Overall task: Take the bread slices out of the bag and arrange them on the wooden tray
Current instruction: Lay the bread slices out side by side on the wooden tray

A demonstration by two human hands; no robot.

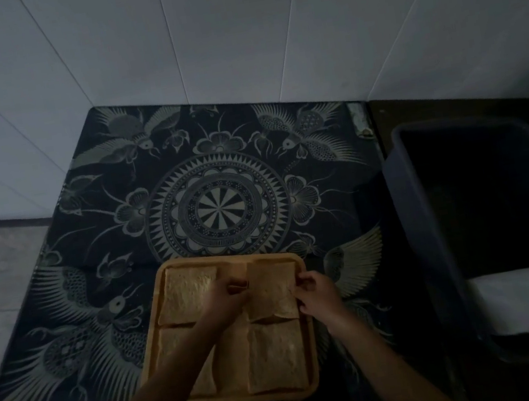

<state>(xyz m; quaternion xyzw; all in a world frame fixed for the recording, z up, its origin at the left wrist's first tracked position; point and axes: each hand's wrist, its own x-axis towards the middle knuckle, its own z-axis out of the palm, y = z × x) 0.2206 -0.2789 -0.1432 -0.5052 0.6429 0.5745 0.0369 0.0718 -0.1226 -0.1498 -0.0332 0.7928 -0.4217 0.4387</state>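
Pinching the far-right bread slice [272,294] on the wooden tray [313,359], left hand [225,298] and right hand [316,294] grip its edges.

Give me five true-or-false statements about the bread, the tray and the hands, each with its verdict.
1. Four bread slices lie on the square wooden tray. True.
2. Both hands are at the far right bread slice. True: left hand, right hand.
3. The tray sits on a plain white cloth. False: it sits on a dark patterned cloth with birds and a round medallion.
4. The dark plastic tub stands left of the tray. False: it stands to the right.
5. The near right bread slice is being lifted. False: it lies flat, untouched.
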